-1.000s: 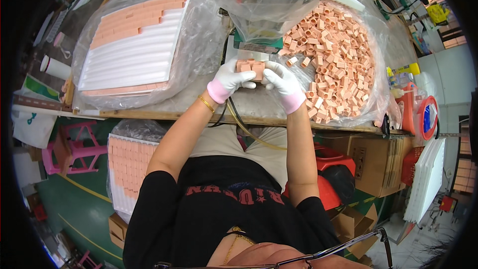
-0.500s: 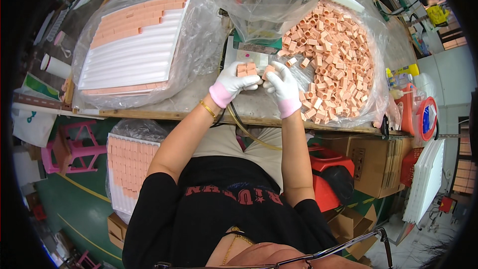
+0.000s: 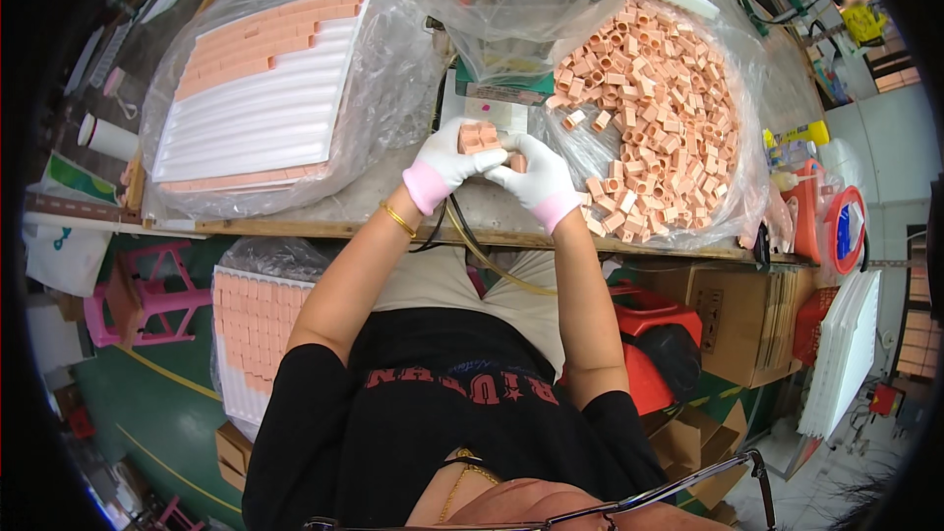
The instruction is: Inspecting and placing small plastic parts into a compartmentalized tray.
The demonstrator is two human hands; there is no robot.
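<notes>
The left hand [image 3: 442,155], in a white glove with a pink cuff, grips a small cluster of peach-coloured tubes [image 3: 479,138] between thumb and fingers, the cluster showing above the thumb; the right hand [image 3: 546,177], gloved alike, is closed on a single peach-coloured tube [image 3: 517,162], partly hidden by its fingers; the two hands meet at the fingertips above the near part of the table [image 3: 388,187], though whether the single tube touches the cluster cannot be told.

Just beyond the hands stands a green device [image 3: 506,90] with a pale plate [image 3: 499,116] at its front, partly covered from above by clear plastic film [image 3: 521,25]; to the right a broad heap of loose tubes [image 3: 664,128] lies on a clear plastic sheet [image 3: 580,147], many with their round openings showing, and two stray tubes [image 3: 602,121] lie just beside the heap, on the side toward the device; to the left a white ridged tray [image 3: 261,128] rests in a clear bag [image 3: 393,88], rows of tubes [image 3: 231,59] filling its far part, the nearer ridges bare; below the table's edge, at the left, another tray [image 3: 241,398] carries many more tubes [image 3: 258,329].
</notes>
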